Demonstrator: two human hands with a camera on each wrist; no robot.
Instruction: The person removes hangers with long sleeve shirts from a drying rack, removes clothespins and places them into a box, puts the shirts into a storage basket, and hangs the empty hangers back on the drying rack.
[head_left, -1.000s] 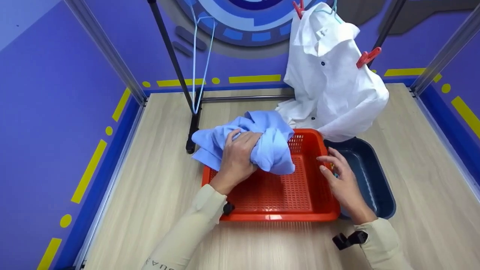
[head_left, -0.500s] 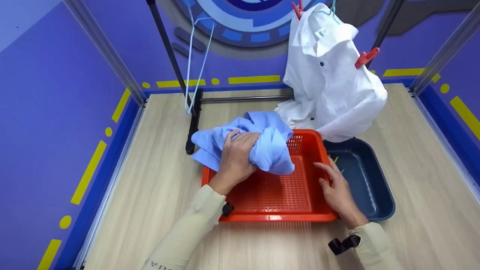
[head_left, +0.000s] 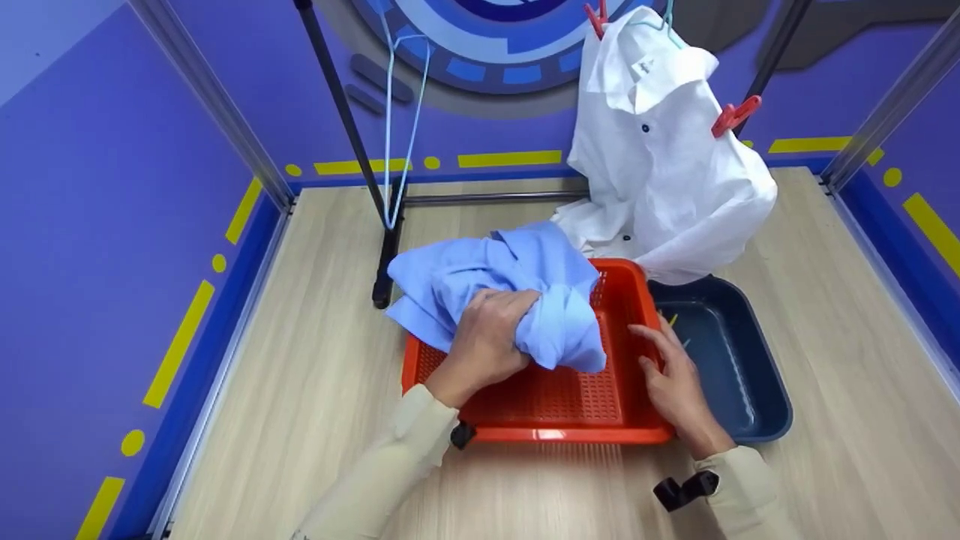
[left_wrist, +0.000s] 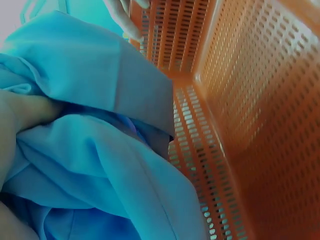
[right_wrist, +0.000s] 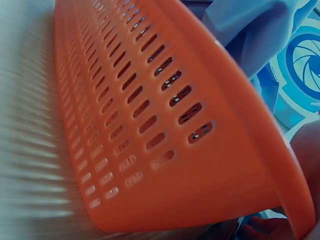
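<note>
A bunched light blue cloth hangs over the back left part of a red plastic basket. My left hand grips its middle, fingers sunk in the folds. Up close in the left wrist view, the cloth shows seams and loose layers beside the perforated basket wall. What kind of garment it is stays hidden in the folds. At the basket's right side, my right hand grips the rim, with some fingers inside and others outside. The right wrist view looks along the slotted outer wall.
A dark blue tub stands against the basket's right side, small colored items inside. Behind hangs a white shirt on a hanger with red clothespins. A bare light blue hanger hangs by the black rack post.
My right hand has moved left from beside the rim onto it. My left hand has come slightly nearer and right with the cloth, which has spread a little. The bare hanger sways.
</note>
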